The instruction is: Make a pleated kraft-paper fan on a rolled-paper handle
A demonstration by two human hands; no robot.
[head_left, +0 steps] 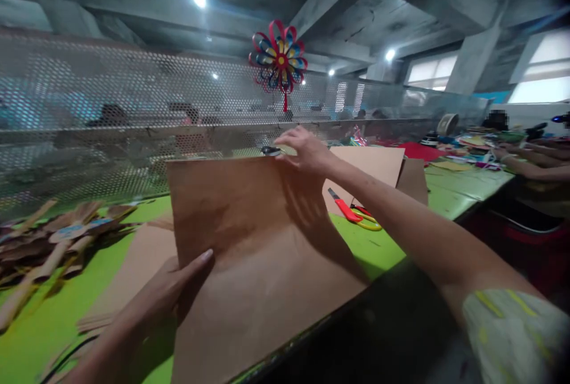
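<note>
Fingers [200,262], L hand [168,282], on brn sheet [262,277]

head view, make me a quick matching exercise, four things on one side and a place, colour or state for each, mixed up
Things
1. brown paper sheet
2. box cutter
3. flower ornament
4. tabletop

Descriptions
a. plain bright green
b. hanging high, with red, blue and yellow loops
c. gripped by the left hand
d. mostly red, lying right of the sheet

Pairs: 1-c, 2-d, 3-b, 4-a
</note>
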